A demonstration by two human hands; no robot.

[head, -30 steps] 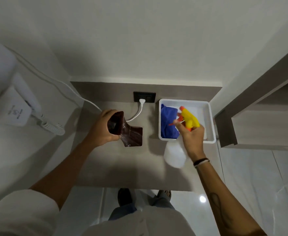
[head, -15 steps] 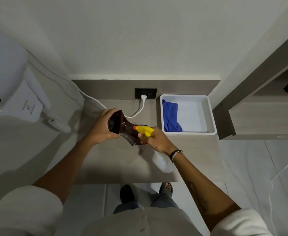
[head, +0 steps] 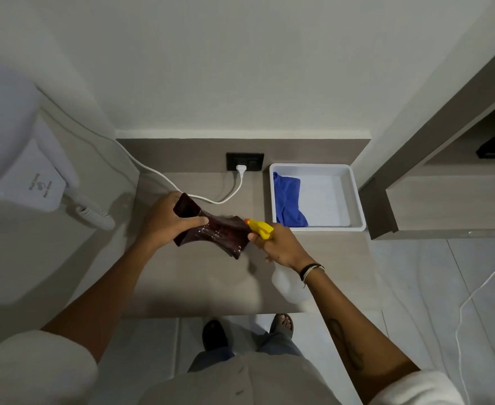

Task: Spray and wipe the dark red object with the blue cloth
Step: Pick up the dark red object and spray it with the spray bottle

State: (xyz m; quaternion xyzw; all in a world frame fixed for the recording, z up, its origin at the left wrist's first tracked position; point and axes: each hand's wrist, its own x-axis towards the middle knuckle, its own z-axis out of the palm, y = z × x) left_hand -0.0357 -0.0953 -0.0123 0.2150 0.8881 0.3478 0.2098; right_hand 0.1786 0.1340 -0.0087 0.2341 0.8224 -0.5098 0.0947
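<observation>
My left hand [head: 167,222] grips the narrow neck of a dark red, glossy vase-like object [head: 215,229], held tilted above the beige counter [head: 199,282]. My right hand [head: 278,247] holds a spray bottle with a yellow head [head: 259,228] and a white body [head: 288,285]. Its orange nozzle points at the wide end of the dark red object, almost touching it. The blue cloth [head: 287,204] lies crumpled in the left part of a white tray [head: 354,200] at the counter's back right.
A white cable [head: 211,200] runs from a black wall socket [head: 245,161] across the counter behind the object. A white wall-mounted dryer [head: 21,159] with a coiled cord hangs at the left. A wooden shelf unit [head: 445,206] stands to the right. My feet are below the counter edge.
My right hand carried the spray bottle from above the tray leftward to the dark red object. My left hand has tilted the object flatter, with its wide end toward the nozzle.
</observation>
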